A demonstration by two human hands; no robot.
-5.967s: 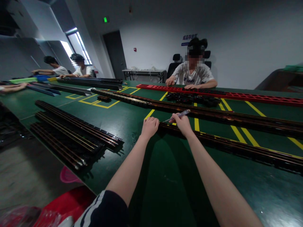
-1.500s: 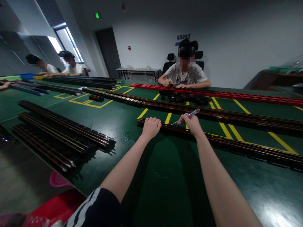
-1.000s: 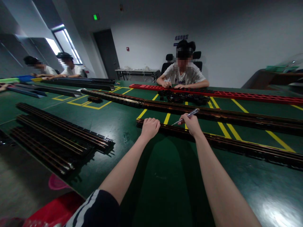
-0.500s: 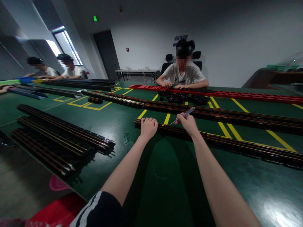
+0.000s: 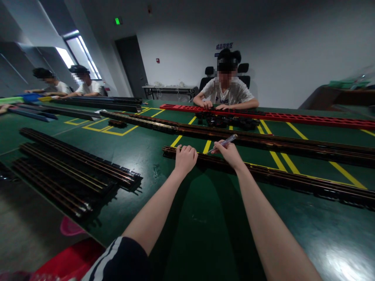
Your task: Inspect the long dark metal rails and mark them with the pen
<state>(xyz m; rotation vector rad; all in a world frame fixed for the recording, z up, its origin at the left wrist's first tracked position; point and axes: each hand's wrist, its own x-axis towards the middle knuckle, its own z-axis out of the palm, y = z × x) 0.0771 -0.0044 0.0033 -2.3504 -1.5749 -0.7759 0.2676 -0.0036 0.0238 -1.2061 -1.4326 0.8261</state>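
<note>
A long dark rail (image 5: 281, 176) with copper-coloured strips lies across the table in front of me. Near its left end, my left hand (image 5: 186, 159) has its fingers bent over the rail, gripping it. A slim screwdriver (image 5: 228, 140) with a clear handle is pinched in my right hand (image 5: 230, 153), just right of the left hand. The screwdriver slants down to the left, its tip low at the rail; whether it touches is too small to tell.
Beyond runs a second dark rail (image 5: 249, 138), then a red slotted bar (image 5: 295, 118) where a co-worker's hands rest. Black parts (image 5: 225, 121) lie before that person. Several shorter rails (image 5: 79, 156) are at the left, with a pink basin (image 5: 72, 226) below the table edge.
The rail has slid slightly left, its end reaching further past my left hand. My right hand and the screwdriver have shifted a little left, while my left hand moved slightly right.
</note>
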